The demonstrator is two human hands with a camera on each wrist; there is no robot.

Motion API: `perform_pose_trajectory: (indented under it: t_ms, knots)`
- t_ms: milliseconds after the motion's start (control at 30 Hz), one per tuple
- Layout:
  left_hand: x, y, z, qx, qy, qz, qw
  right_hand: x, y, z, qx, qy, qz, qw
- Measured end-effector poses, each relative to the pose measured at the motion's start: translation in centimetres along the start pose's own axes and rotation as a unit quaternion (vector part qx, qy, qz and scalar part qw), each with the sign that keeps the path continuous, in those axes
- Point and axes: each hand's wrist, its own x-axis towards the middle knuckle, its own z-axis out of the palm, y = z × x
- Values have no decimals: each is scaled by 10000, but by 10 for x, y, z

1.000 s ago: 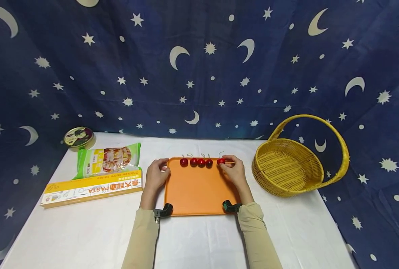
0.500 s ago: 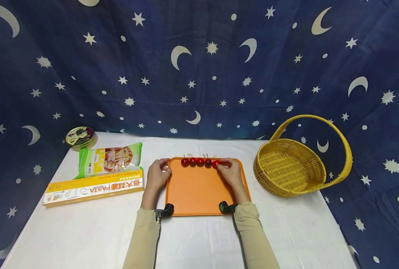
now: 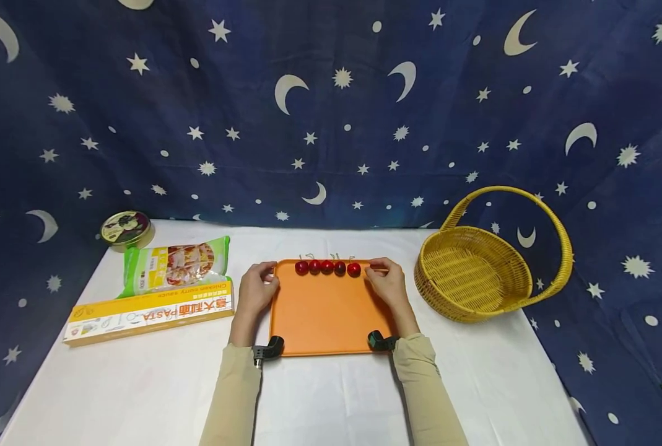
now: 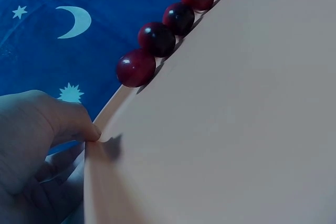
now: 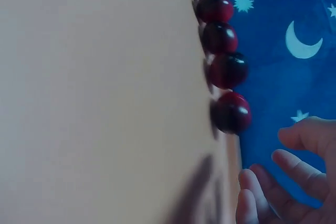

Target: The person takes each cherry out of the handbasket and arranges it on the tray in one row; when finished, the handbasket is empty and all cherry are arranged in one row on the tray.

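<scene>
Several red cherries (image 3: 327,267) with stems stand in a row along the back rim of an orange tray (image 3: 331,316). The rightmost cherry (image 3: 354,269) sits slightly apart from its neighbour. My left hand (image 3: 256,292) pinches the tray's back left corner; in the left wrist view the thumb (image 4: 79,121) lies on the rim, with other fingers outside and below it. By the back right corner is my right hand (image 3: 389,285), close to the rightmost cherry but not touching it. In the right wrist view its fingers (image 5: 299,174) are spread, holding nothing.
A yellow wicker basket (image 3: 426,282) with a tall handle stands right of the tray. At the left lie a pasta box (image 3: 149,313) and a green food bag (image 3: 177,266), with a round tin (image 3: 127,229) behind. White cloth covers the table (image 3: 319,402); a dark blue curtain (image 3: 331,161) hangs behind.
My right hand slid a cherry left along the tray's back rim to the row's end, then let go and moved back right. The left hand stayed at its corner.
</scene>
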Motion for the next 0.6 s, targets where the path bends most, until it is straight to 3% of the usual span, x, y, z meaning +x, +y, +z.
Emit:
perform_pose_trajectory:
  t_ms: [167,367,467,600]
  knots:
    - [0,-1,0,-23,75,72,9999,1,-15,-28,111,296,-349,9989]
    - [0,-3,-1,-56,84,25,9999,5,-22,-72,-76,1130,-501,9923]
    - [0,-3,-1,-70,45,-1,10000,6,-14,-90,-311,1400,-207,9894]
    - [1,-2,0,-38,3,-3,10000,4,-2,-105,-671,1128,583,9896]
